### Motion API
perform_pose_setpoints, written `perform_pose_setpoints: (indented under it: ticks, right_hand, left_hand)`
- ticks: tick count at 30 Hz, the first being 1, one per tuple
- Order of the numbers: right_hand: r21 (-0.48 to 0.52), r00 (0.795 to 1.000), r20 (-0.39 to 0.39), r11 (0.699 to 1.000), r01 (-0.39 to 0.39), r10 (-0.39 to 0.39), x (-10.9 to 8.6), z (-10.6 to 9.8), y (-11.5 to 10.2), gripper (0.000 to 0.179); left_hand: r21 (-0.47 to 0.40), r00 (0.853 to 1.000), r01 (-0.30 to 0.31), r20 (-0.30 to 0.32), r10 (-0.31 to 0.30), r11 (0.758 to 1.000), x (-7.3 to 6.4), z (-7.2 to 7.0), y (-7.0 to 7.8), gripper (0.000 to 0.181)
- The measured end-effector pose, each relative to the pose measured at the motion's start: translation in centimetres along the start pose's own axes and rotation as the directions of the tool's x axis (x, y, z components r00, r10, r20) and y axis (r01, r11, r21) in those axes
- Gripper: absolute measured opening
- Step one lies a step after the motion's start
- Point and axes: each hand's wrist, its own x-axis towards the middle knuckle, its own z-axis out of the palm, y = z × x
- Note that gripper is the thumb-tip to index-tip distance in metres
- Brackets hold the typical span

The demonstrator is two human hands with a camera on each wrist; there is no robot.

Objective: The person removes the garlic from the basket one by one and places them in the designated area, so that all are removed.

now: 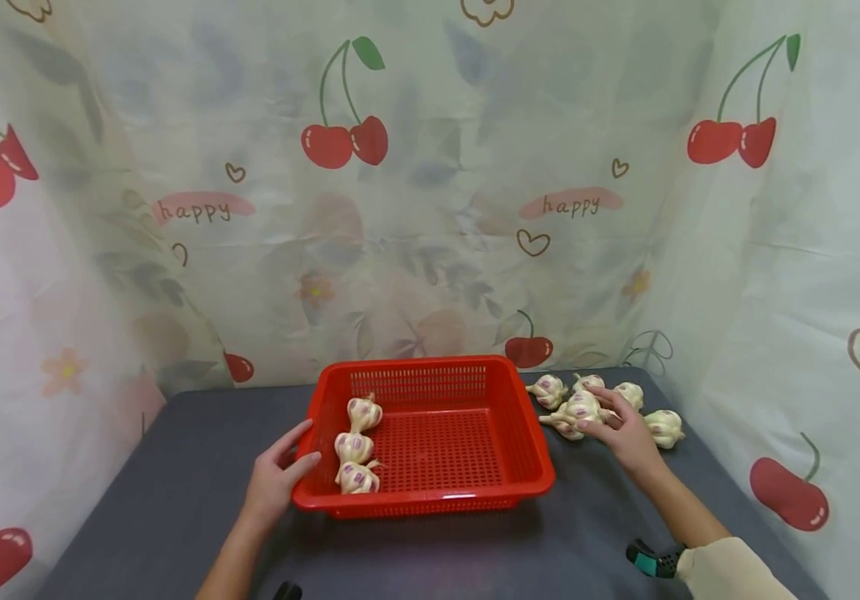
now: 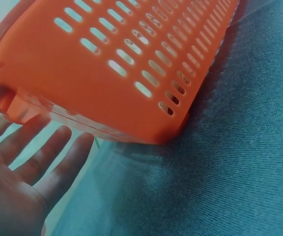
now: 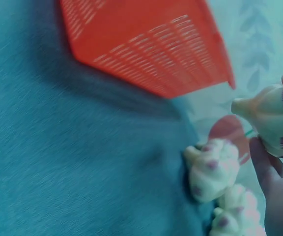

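Observation:
A red plastic basket [image 1: 430,497] stands in the middle of the table, with three garlic bulbs, among them the middle bulb [image 1: 354,447], lined up along its left side. At the basket's left rim rests my left hand [image 1: 274,479]; its fingers [image 2: 58,157] are spread and fairly straight beside the outer wall. To the right of the basket, my right hand [image 1: 628,437] pinches a garlic bulb [image 3: 271,118] between thumb and fingers. In the right wrist view this bulb is raised above other bulbs, its stem pointing toward the basket.
Several more garlic bulbs lie right of the basket, including one near its back corner [image 1: 548,391] and one at far right [image 1: 664,428]. The dark table [image 1: 205,467] is bordered by a printed curtain [image 1: 415,250] at the back and sides.

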Motion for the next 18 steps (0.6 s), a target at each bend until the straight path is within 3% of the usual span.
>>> perform_pose_setpoints:
  ticks: [7, 18]
  right_hand:
    - [-0.138, 0.999, -0.041, 0.990, -0.035, 0.030, -1.4, 0.3, 2.2, 0.064]
    - [-0.252, 0.996, 0.009, 0.964, -0.086, 0.091, -2.1, 1.0, 4.7, 0.070]
  left_hand:
    - [0.008, 0.999, -0.032, -0.018, 0.032, 0.999, 0.2, 0.1, -0.7, 0.054]
    - [-0.031, 0.999, -0.025, -0.023, 0.024, 0.999, 0.1, 0.3, -0.7, 0.053]
